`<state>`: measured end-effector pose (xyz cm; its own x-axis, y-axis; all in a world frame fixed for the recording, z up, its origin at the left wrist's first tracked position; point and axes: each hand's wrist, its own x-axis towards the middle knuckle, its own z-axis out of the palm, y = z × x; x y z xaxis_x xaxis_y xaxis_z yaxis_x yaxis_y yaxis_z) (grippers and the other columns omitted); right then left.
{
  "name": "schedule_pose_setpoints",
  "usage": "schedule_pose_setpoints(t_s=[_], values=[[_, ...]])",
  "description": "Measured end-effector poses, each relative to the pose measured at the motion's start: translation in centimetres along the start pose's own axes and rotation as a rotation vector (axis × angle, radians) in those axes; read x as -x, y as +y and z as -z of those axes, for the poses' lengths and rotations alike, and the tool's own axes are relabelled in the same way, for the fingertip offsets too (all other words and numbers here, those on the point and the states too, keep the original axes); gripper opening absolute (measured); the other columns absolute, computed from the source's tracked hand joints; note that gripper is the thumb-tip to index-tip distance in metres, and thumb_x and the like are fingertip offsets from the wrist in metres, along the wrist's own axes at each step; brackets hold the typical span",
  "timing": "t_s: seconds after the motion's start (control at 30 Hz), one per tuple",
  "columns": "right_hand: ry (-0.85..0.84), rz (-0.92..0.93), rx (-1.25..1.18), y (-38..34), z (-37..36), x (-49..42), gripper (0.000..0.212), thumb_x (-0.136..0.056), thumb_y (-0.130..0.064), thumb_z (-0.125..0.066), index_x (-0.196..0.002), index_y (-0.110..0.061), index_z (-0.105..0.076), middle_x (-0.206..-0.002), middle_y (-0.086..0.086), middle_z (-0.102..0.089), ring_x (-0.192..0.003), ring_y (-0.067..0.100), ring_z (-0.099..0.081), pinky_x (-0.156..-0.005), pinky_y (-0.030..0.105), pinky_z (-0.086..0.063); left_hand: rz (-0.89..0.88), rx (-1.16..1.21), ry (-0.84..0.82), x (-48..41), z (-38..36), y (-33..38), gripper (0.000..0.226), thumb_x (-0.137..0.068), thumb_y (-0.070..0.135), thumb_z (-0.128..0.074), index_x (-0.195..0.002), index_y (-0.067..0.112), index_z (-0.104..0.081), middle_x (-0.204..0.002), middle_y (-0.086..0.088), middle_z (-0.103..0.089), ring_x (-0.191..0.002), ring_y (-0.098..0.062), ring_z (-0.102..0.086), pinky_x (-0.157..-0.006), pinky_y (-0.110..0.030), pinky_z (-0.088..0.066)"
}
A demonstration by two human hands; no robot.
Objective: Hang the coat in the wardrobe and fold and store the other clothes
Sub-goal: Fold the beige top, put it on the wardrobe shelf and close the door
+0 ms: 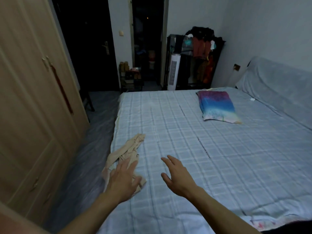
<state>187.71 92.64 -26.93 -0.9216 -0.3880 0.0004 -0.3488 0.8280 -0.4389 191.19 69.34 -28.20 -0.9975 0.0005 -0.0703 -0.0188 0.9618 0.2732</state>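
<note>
Head view, dim room. Bed (185, 132) fills most of the frame, covered in a pale blue checked sheet, smooth over most of its surface. Wardrobe (33, 98) stands along the left, light wood, both doors closed, a strip of floor between it and the bed. Clothes rack (200, 53) in the far corner beyond the bed, hung and heaped with dark and orange clothing. White tower fan (173, 71) upright just beside the rack, on its left. Pillow (217, 105) lies flat on the far right part of the bed, case banded purple, blue and pale. Beige garment (130, 149), thin and crumpled in a long twisted strip, lies along the bed's left edge, well apart from the pillow. Left hand (124, 179) is over the near end of the garment, palm down, fingers straight and spread wide; contact with the fabric cannot be told. Right hand (175, 174) is over bare sheet just right of the garment, fingers loosely spread, holding nothing.
</note>
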Motion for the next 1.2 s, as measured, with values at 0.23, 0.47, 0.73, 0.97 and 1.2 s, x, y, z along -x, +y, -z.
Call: schedule_pose_setpoints(t_s=[0.23, 0.47, 0.73, 0.97, 1.2], values=[[0.008, 0.010, -0.034, 7.7, 3.6, -0.5, 0.063, -0.098, -0.042, -0.050, -0.154, -0.024, -0.025, -0.162, 0.006, -0.022, -0.149, 0.021, -0.018, -0.118, 0.042, -0.027, -0.067, -0.113, 0.020, -2.4, -1.3, 8.4, 0.090, -0.076, 0.072, -0.014, -0.153, 0.026, -0.030, -0.162, -0.007, -0.023, -0.147, -0.027, -0.023, -0.118, -0.048, -0.021], [0.052, 0.000, -0.088, 11.8, 6.6, -2.2, 0.062, -0.099, -0.043, -0.049, -0.154, -0.025, -0.025, -0.161, 0.005, -0.023, -0.150, 0.020, -0.017, -0.118, 0.046, -0.028, -0.058, -0.170, 0.102, -4.9, 1.2, 10.9, 0.085, -0.082, 0.071, -0.016, -0.153, 0.026, -0.029, -0.161, -0.005, -0.023, -0.145, -0.025, -0.025, -0.116, -0.041, -0.021], [0.005, 0.055, -0.114, 10.8, 3.7, -6.8, 0.058, -0.100, -0.040, -0.048, -0.153, -0.024, -0.030, -0.160, 0.002, -0.028, -0.149, 0.017, -0.020, -0.120, 0.034, -0.023, -0.007, -0.226, 0.014, -8.4, -0.8, 7.8, 0.068, -0.094, 0.060, -0.033, -0.152, 0.025, -0.028, -0.161, -0.008, -0.022, -0.146, -0.028, -0.023, -0.117, -0.050, -0.021], [-0.102, 0.097, -0.010, 8.8, -0.1, -14.8, 0.055, -0.099, -0.041, -0.048, -0.150, -0.024, -0.034, -0.155, -0.001, -0.035, -0.144, 0.014, -0.028, -0.116, 0.025, -0.024, 0.039, -0.054, -0.075, -14.9, -4.5, 3.9, 0.069, -0.099, 0.057, -0.035, -0.157, 0.026, -0.015, -0.165, -0.005, -0.009, -0.150, -0.025, -0.010, -0.121, -0.047, -0.013], [-0.199, 0.117, 0.000, 7.0, -3.5, -21.5, 0.054, -0.100, -0.039, -0.048, -0.150, -0.022, -0.035, -0.155, -0.001, -0.036, -0.143, 0.015, -0.029, -0.115, 0.026, -0.025, 0.187, 0.038, -0.203, -17.3, -7.3, -2.6, 0.072, -0.094, 0.063, -0.023, -0.155, 0.025, -0.017, -0.164, -0.003, -0.011, -0.149, -0.023, -0.013, -0.119, -0.045, -0.016]])
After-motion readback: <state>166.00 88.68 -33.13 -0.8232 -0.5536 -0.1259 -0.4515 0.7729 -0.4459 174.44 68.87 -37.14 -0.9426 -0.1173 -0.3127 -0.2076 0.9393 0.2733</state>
